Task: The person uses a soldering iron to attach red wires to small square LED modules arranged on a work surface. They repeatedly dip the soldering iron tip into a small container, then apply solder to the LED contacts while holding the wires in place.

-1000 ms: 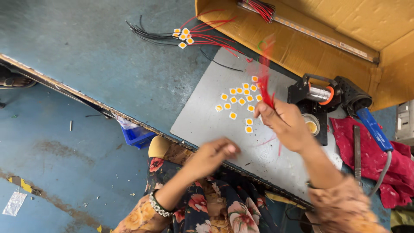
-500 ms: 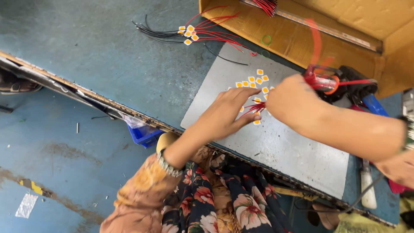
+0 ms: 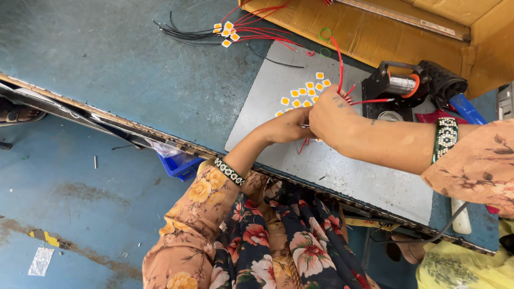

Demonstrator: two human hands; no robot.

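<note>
Both hands pinch red wires between them.

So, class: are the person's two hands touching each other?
Touching. The head view shows the left hand pressed against the right hand, no gap, over the grey plate.

sleeves: peach fabric, floral print, both arms
left wrist: beaded black-white bracelet
right wrist: wide green-white beaded bangle
lap: dark floral cloth

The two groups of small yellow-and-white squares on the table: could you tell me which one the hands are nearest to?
The loose group on the grey plate, at, beside the right hand; the other has wires attached.
</note>
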